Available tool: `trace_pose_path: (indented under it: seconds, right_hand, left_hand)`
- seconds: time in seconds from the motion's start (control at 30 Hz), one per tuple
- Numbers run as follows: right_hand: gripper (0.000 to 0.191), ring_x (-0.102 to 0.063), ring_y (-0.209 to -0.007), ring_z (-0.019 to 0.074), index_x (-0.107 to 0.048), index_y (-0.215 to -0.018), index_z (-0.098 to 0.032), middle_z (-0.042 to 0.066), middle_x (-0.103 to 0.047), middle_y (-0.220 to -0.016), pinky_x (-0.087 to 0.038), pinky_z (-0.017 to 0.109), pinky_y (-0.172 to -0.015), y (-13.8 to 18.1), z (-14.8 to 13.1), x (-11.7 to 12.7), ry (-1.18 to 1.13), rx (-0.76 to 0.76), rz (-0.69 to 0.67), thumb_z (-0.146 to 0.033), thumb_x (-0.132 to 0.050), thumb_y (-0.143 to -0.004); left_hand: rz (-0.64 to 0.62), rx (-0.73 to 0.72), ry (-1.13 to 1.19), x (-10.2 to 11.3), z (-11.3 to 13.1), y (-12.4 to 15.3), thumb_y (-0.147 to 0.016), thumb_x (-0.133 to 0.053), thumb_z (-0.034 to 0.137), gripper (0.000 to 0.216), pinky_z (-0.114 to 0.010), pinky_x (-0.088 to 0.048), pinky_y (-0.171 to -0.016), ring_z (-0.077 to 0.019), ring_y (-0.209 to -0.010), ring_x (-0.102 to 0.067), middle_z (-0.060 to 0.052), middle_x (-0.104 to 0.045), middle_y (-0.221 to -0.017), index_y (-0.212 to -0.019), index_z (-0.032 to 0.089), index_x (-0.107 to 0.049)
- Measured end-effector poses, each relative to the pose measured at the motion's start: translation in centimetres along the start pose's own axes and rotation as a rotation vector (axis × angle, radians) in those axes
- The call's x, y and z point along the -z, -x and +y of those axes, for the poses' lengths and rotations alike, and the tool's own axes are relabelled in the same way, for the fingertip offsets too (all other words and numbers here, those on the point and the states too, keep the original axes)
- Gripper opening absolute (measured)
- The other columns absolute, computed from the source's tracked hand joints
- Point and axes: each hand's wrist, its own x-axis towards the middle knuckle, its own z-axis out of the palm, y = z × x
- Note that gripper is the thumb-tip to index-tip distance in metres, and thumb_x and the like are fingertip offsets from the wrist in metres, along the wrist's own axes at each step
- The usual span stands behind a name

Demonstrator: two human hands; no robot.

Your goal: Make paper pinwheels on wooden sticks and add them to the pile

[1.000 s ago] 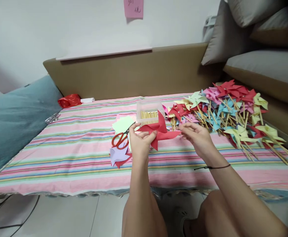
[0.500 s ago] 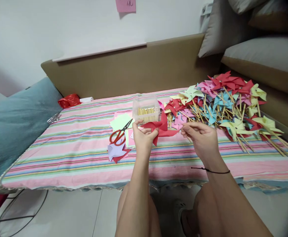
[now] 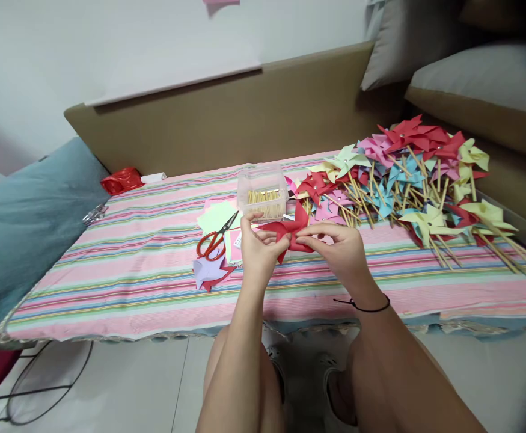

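A red paper pinwheel with folded blades is held up between both hands, in front of a clear plastic box of short wooden sticks. My left hand pinches it from the left, thumb on its middle. From the right, my right hand grips a blade and presses it in near the centre, fingertips close to the left thumb. Whether a pin sits in the middle cannot be made out. Scissors with red handles lie left of my left hand, beside pale green paper sheets.
A large heap of finished pinwheels on sticks covers the right side of the striped cloth. Lilac and red cut papers lie below the scissors. A red plastic bag sits far left, near a blue cushion.
My right hand has moved left, bringing a stretched-out red blade in to the pinwheel's middle. My left hand has kept its grip. The view has tilted slightly downward.
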Motion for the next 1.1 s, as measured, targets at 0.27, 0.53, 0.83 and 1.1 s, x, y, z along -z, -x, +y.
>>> trace_pose_path:
  seconds: [0.27,0.53,0.83,1.1]
  right_hand:
    - [0.006,-0.065,-0.072,0.0196,-0.076,-0.070,-0.025,0.002,-0.072,-0.073,-0.053,0.035,-0.069,-0.03,0.40,-0.13,-0.009,0.018,0.020,-0.024,-0.073,-0.075]
    - [0.007,-0.061,-0.081,0.0185,-0.077,-0.072,-0.028,0.002,-0.061,-0.082,-0.052,0.034,-0.074,-0.23,0.45,-0.18,-0.026,0.061,0.032,-0.021,-0.076,-0.073]
    - [0.005,-0.058,-0.084,0.0190,-0.078,-0.074,-0.028,0.003,-0.058,-0.082,-0.051,0.035,-0.075,-0.18,0.61,-0.24,0.008,0.057,0.030,-0.023,-0.075,-0.074]
    - [0.003,-0.058,-0.086,0.0200,-0.077,-0.073,-0.027,0.003,-0.059,-0.083,-0.049,0.036,-0.079,-0.11,0.81,-0.32,0.019,0.010,0.032,-0.027,-0.075,-0.074]
  left_hand:
    - [-0.018,-0.020,0.038,-0.17,0.51,0.31,-0.060,-0.076,0.017,0.058,-0.017,-0.036,-0.047,-0.0065,-0.040,-0.048,0.014,-0.048,-0.048,-0.102,0.024,-0.037]
    - [-0.016,-0.019,0.064,-0.06,0.67,0.43,-0.059,-0.077,0.018,0.058,-0.017,-0.038,-0.049,-0.0080,-0.043,-0.052,0.014,-0.048,-0.048,-0.102,0.024,-0.038]
    - [-0.024,-0.008,0.074,-0.06,0.39,0.32,-0.058,-0.078,0.016,0.060,-0.019,-0.042,-0.051,-0.0089,-0.045,-0.054,0.011,-0.053,-0.050,-0.103,0.024,-0.039]
    - [-0.004,0.006,0.070,-0.06,0.35,0.30,-0.055,-0.079,0.017,0.061,-0.019,-0.043,-0.051,-0.0097,-0.045,-0.055,0.011,-0.054,-0.050,-0.102,0.024,-0.041]
